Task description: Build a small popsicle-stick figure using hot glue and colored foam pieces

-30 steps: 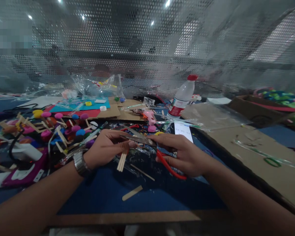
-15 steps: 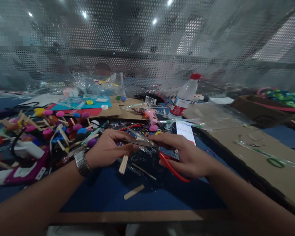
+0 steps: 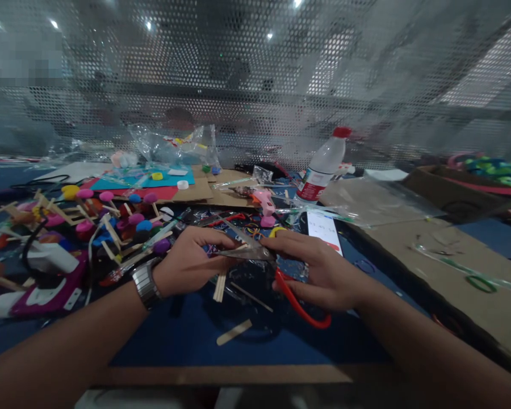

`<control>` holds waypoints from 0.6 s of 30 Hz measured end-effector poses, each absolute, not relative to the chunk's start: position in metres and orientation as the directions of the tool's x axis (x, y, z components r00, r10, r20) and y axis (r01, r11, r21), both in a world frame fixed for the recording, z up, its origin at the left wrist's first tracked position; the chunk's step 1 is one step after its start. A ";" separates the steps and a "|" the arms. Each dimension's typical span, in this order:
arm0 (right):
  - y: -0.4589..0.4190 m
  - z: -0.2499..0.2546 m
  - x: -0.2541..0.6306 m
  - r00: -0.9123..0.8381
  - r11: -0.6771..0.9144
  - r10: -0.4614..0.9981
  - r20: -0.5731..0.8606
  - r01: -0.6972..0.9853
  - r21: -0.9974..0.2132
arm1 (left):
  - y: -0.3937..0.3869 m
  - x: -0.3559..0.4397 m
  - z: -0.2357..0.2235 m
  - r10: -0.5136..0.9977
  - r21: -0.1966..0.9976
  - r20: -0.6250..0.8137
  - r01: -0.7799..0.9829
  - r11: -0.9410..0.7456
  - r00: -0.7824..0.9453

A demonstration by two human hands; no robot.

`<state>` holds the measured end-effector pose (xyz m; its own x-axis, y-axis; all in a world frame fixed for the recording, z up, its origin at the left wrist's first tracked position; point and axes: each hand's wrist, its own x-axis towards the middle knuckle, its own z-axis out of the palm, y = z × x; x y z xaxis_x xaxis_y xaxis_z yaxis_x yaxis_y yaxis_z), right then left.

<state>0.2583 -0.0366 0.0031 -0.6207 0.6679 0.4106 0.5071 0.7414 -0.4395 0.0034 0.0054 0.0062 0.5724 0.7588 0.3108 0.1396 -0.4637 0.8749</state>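
Observation:
My right hand [image 3: 317, 272] grips red-handled scissors [image 3: 300, 304] whose blades are spread and point left. Pinched in my left hand [image 3: 196, 258] are several wooden craft sticks [image 3: 220, 287], which hang below the fingers, with their upper ends near the blades. The thumb and fingers partly hide where blades and sticks meet, so I cannot tell whether they touch. On the blue table below lie a loose craft stick [image 3: 234, 332] and a thin sliver of wood [image 3: 252, 296].
Left is a heap of coloured clay pieces with sticks [image 3: 111, 227] beside a purple glue gun [image 3: 63, 289]. Behind my hands are a pink glue gun [image 3: 264, 205], a phone [image 3: 323, 230] and a bottle with a red cap [image 3: 321, 170]. Cardboard [image 3: 443, 244] lies right.
The scissors' blades have spread apart, and the red handles have opened wider in my right hand. My left hand still holds the sticks. The view has shifted slightly.

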 end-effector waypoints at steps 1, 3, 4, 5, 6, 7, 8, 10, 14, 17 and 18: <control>-0.036 0.002 0.259 -0.627 0.752 0.657 0.419 0.500 -0.430 | 0.005 0.004 0.006 0.763 0.880 0.305 0.138 -0.455 0.570; -0.037 0.001 0.261 -0.635 0.765 0.642 0.430 0.497 -0.409 | 0.005 0.004 0.006 0.768 0.887 0.294 0.136 -0.441 0.569; -0.037 0.001 0.262 -0.637 0.767 0.640 0.429 0.501 -0.401 | 0.005 0.003 0.006 0.768 0.889 0.291 0.134 -0.437 0.571; -0.037 0.001 0.262 -0.638 0.766 0.641 0.426 0.507 -0.395 | 0.005 0.003 0.006 0.767 0.891 0.288 0.132 -0.434 0.573; -0.038 0.001 0.263 -0.639 0.765 0.643 0.423 0.512 -0.390 | 0.005 0.003 0.006 0.765 0.893 0.285 0.130 -0.431 0.577; -0.038 0.001 0.263 -0.638 0.764 0.645 0.422 0.517 -0.387 | 0.005 0.003 0.006 0.764 0.896 0.280 0.128 -0.426 0.582; -0.039 0.002 0.263 -0.637 0.763 0.646 0.420 0.522 -0.382 | 0.005 0.003 0.006 0.763 0.898 0.274 0.128 -0.420 0.585; -0.040 0.003 0.264 -0.639 0.764 0.645 0.420 0.527 -0.373 | 0.005 0.002 0.007 0.765 0.904 0.261 0.129 -0.407 0.589; -0.041 0.005 0.264 -0.653 0.779 0.627 0.424 0.512 -0.362 | 0.005 0.003 0.008 0.766 0.913 0.250 0.121 -0.391 0.592; -0.042 0.007 0.264 -0.651 0.772 0.635 0.416 0.522 -0.362 | 0.004 0.003 0.009 0.771 0.919 0.237 0.122 -0.376 0.591; -0.042 0.007 0.264 -0.650 0.769 0.639 0.412 0.526 -0.362 | 0.004 0.003 0.010 0.774 0.921 0.232 0.123 -0.369 0.589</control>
<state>0.2637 -0.0423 0.0072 -0.6499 0.6386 0.4121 0.5265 0.7693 -0.3619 0.0032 0.0035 0.0096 0.5892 0.7741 0.2315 0.1235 -0.3694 0.9210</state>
